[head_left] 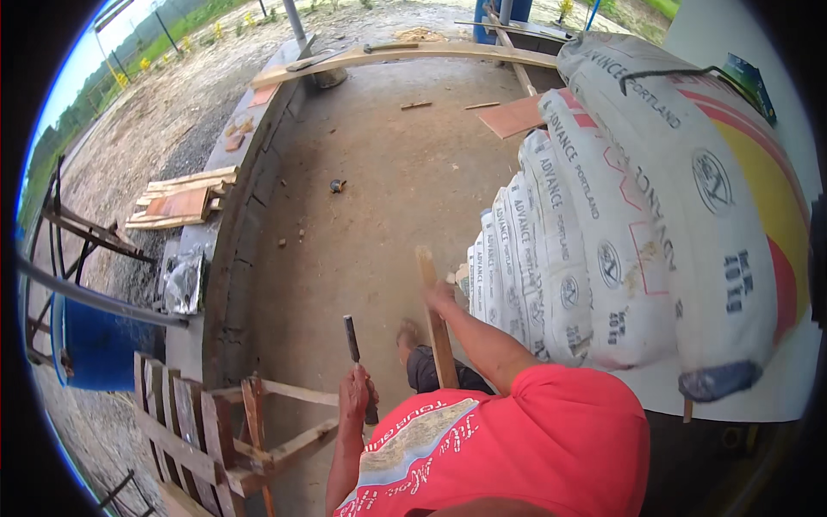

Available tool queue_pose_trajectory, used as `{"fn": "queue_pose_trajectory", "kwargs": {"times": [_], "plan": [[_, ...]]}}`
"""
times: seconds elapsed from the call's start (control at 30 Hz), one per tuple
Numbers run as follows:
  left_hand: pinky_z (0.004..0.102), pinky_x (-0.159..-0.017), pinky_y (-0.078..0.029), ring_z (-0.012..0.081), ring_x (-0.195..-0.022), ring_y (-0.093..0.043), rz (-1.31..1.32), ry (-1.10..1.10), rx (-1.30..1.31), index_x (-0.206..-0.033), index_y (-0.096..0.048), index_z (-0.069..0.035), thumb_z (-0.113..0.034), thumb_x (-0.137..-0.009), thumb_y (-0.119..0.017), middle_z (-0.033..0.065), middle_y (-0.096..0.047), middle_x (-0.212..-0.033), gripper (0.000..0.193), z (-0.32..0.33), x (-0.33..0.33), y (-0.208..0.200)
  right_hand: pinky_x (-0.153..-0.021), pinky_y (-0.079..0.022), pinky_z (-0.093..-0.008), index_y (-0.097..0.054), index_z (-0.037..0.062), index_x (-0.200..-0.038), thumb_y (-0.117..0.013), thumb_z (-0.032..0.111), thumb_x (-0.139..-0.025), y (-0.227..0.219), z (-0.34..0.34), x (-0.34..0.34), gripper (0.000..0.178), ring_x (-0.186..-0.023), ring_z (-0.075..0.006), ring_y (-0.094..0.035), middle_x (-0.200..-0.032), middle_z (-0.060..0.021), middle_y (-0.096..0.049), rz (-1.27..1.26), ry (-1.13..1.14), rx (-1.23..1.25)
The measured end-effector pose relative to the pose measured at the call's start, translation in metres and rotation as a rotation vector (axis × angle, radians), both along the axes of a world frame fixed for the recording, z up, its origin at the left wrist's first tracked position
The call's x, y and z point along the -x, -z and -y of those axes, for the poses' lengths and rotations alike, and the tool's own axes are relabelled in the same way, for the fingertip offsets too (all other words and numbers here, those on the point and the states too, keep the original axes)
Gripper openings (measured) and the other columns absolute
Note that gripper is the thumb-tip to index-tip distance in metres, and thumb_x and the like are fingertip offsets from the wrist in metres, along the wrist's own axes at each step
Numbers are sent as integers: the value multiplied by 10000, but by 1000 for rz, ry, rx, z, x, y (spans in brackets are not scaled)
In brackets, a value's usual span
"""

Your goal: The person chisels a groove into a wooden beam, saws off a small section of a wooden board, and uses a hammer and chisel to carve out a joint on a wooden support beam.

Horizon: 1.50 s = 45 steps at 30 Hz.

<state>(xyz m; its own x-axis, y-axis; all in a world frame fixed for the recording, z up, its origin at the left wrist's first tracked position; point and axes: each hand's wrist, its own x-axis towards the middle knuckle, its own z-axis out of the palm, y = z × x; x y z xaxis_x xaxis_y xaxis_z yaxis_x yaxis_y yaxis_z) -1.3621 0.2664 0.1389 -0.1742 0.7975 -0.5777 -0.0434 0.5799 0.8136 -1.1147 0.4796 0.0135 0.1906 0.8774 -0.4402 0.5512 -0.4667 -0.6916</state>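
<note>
From afar I see the left hand (355,395) closed round a dark tool (351,336) at seven o'clock, the right hand (440,295) gripping a plank (442,349) at five, seemingly steadying it.

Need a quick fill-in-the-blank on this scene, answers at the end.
1. The right hand grips a narrow board made of ____.
2. The slim dark tool is in the other hand, the ____ one.
3. The stacked sacks stand on the ____ side of the picture.
4. The barrel near the picture's left edge is coloured ____.

Missing words: wood; left; right; blue
</note>
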Motion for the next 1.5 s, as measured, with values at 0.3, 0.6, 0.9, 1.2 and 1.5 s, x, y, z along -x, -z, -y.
{"fn": "queue_pose_trajectory", "kwargs": {"times": [0.3,0.6,0.9,1.2,1.5], "plan": [[324,-411,-463,168,-441,-562,-248,263,157,-870,-520,-19,-375,-980,-552,52,-518,-566,374,-250,104,-30,-912,-522,-468,-504,-95,-1150,-645,586,-811,-26,-227,-13,774,-1061,-450,-634,-1105,-322,-639,15,315,-16],[444,-573,-469,296,-617,-647,-636,729,29,-816,-576,51,-421,-925,-571,199,-590,-634,484,-528,154,17,-907,-519,-459,-517,-66,-1148,-677,547,-806,-2,-395,-58,720,-1040,-425,-647,-1096,-300,-648,-132,660,-4],[305,-472,-472,151,-500,-591,-383,1005,-175,-862,-557,-19,-309,-959,-606,40,-572,-595,310,-921,2,-103,-789,-523,-411,-537,7,-1202,-725,469,-819,17,-568,-132,629,-946,-270,-654,-1024,-166,-654,-208,1035,-42],[304,-415,-438,141,-438,-556,-432,984,-13,-837,-552,-5,-332,-937,-641,45,-565,-567,353,-1119,-100,-37,-815,-519,-429,-521,-34,-1186,-714,490,-832,32,-806,-251,661,-991,-268,-639,-1070,-185,-646,-247,1077,-137],[319,-492,-469,140,-517,-592,-611,1113,-16,-987,-589,0,-322,-926,-636,40,-577,-593,331,-1268,-231,-84,-850,-482,-577,-445,4,-1300,-645,553,-835,-39,-1031,-399,746,-1166,-373,-553,-1266,-246,-536,-511,1107,-122]]}}
